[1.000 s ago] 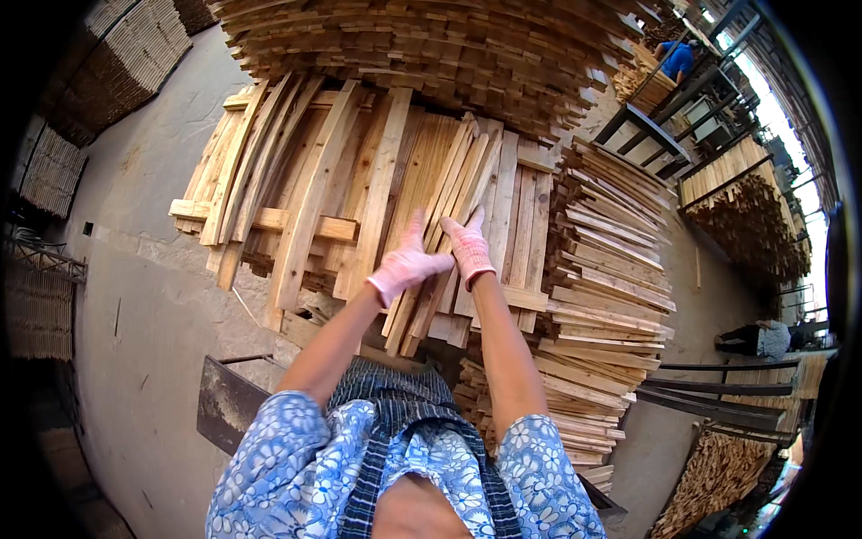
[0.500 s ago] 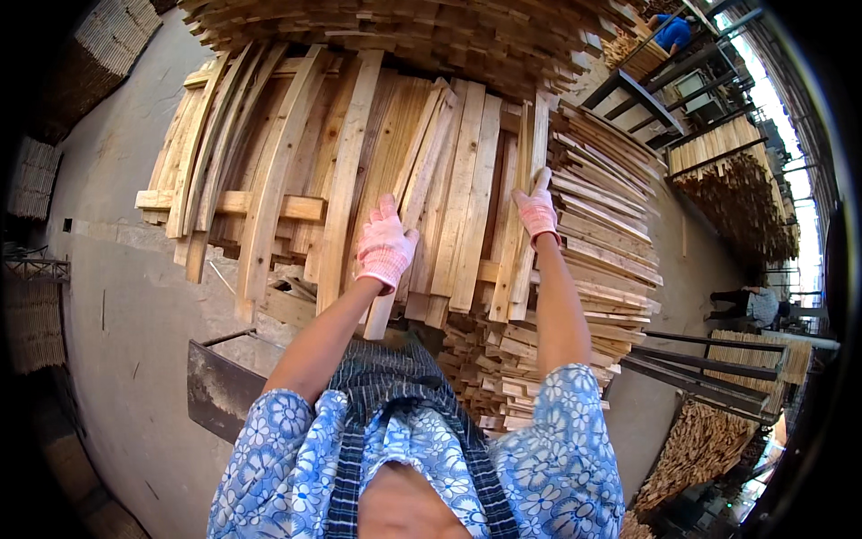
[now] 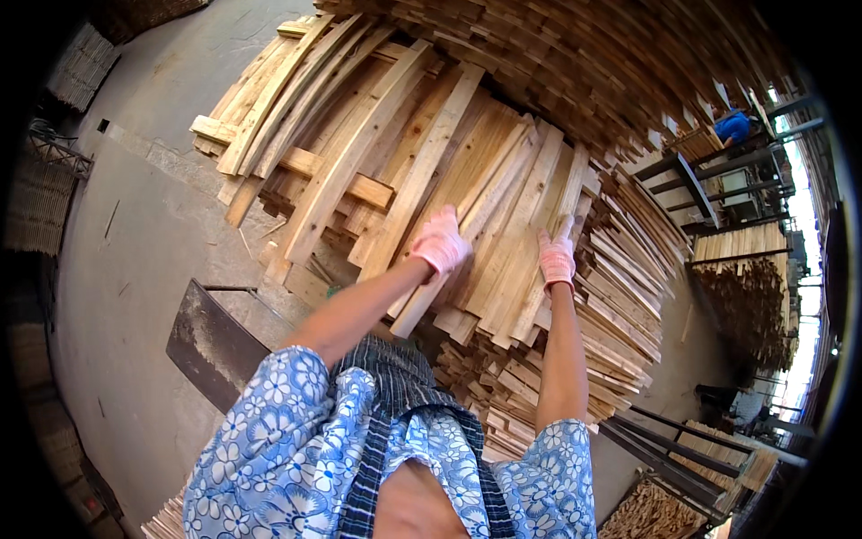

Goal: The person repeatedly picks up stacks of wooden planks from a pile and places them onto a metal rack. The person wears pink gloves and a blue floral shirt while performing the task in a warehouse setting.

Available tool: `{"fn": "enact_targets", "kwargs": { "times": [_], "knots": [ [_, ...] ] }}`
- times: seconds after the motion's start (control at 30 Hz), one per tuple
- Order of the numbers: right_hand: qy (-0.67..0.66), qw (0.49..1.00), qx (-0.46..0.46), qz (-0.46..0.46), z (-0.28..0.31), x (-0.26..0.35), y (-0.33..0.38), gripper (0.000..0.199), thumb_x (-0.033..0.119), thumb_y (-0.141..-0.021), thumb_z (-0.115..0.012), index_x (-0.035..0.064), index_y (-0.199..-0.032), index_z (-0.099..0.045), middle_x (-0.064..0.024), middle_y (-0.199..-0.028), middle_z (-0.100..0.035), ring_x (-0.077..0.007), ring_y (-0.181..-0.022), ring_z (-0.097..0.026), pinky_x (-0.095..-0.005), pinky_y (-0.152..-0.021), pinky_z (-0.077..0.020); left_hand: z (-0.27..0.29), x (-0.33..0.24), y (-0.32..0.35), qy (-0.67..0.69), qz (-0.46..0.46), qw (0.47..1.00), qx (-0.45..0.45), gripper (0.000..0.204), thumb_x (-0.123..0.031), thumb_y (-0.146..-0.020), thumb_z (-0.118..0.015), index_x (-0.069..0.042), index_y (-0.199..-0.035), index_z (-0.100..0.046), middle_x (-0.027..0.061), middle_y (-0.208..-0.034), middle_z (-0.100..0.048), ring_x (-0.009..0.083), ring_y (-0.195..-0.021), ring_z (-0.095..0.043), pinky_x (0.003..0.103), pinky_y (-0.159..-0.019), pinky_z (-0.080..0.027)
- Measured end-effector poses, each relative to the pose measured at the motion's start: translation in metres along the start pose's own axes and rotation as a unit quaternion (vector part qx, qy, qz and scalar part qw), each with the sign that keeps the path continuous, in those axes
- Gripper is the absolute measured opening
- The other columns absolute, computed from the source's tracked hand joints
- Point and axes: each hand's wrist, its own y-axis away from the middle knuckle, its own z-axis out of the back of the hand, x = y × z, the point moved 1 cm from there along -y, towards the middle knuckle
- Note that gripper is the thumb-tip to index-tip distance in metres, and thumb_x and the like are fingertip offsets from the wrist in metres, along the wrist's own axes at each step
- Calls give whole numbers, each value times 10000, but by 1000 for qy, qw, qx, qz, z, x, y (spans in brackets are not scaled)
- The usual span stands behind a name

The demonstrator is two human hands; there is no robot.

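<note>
Pink-gloved left hand (image 3: pixel 440 241) and right hand (image 3: pixel 558 258), flat on stacked wooden planks (image 3: pixel 503 207)

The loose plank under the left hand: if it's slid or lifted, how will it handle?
Probably stiff: the plank is long, thin sawn wood lying straight. Likely light enough to slide, since the gloved left hand rests on it alone. It lies loose on a jumbled pile, so neighbours may shift. The right hand presses another board.

Both bare forearms extended forward from short floral sleeves, the pink-gloved left hand (image 3: pixel 440 241) and right hand (image 3: pixel 557 256) held apart, palms down, fingers flat.
</note>
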Motion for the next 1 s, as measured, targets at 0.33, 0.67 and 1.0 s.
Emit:
{"fn": "enact_targets", "kwargs": {
  "times": [0.33, 0.67, 1.0],
  "knots": [
    [-484, 871, 4, 78, -46, 31, 74, 944, 229, -888, -764, 58, -1610, -181, -255, -1485, -482, -331, -1283, -533, -398, -1087, -437, -20, -16, 40, 240, -53, 907, 342, 1058, -535, -926, -677, -155, -1641, 3, 131, -1007, -645, 219, -820, -599, 350, -660, -497],
    [-428, 899, 51, 76, 54, -56, 68, 865, 147, -909, -705, -9, -1594, -201, -188, -1583, -365, -301, -1411, -424, -360, -1177, -340, -18, -15, 78, 50, -303, 909, 283, 849, -494, -955, -599, -106, -1610, -222, 275, -1566, -373, 391, -1394, -463, 413, -1148, -391],
    [-64, 997, -33, -19, 1, -16, 39, 715, 349, -1027, -545, 98, -1613, -222, -314, -1510, -414, -468, -1326, -476, -476, -1113, -387, 216, 105, 93, -190, -14, 969, -155, 595, -297, -927, -701, -140, -1460, -489, 194, -1246, -619, 314, -1125, -631, 397, -926, -550]
  ]
}}
